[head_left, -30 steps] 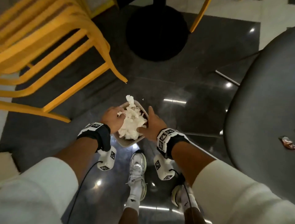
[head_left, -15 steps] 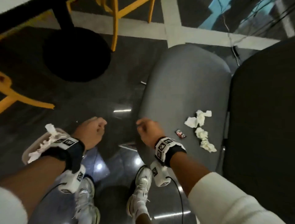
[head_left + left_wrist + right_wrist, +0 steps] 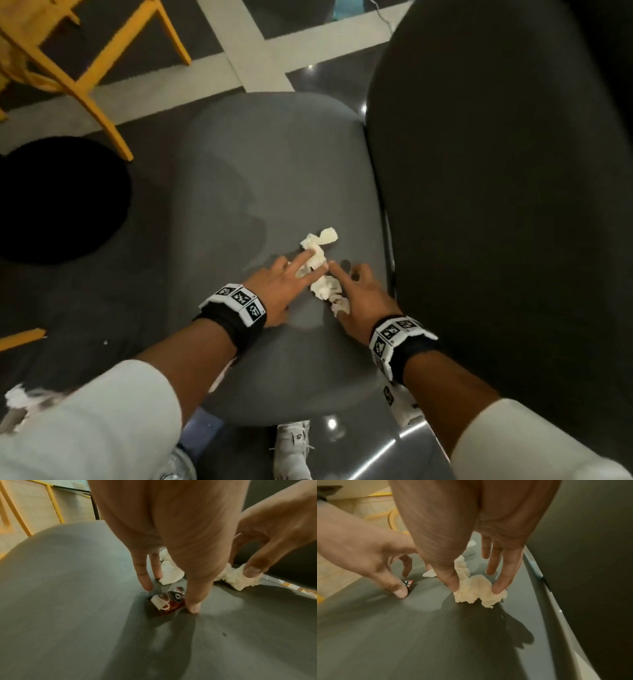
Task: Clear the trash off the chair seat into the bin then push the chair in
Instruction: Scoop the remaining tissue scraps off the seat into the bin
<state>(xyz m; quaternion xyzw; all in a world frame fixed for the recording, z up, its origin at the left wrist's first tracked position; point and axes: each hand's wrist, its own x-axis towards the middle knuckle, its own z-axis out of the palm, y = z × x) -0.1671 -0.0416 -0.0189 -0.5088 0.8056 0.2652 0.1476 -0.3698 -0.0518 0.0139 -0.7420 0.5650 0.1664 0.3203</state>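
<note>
- Grey seat (image 3: 274, 164) holds crumpled tissues (image 3: 323, 238).
- Left hand (image 3: 277, 291), fingers spread, straddles a cup-printed wrapper (image 3: 167, 601); lettering unreadable.
- Right hand (image 3: 363, 301) pinches the tissues.

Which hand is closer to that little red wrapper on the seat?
Left. The left hand has its fingers either side of the wrapper; the right hand sits beside it, pinching a crumpled tissue.
</note>
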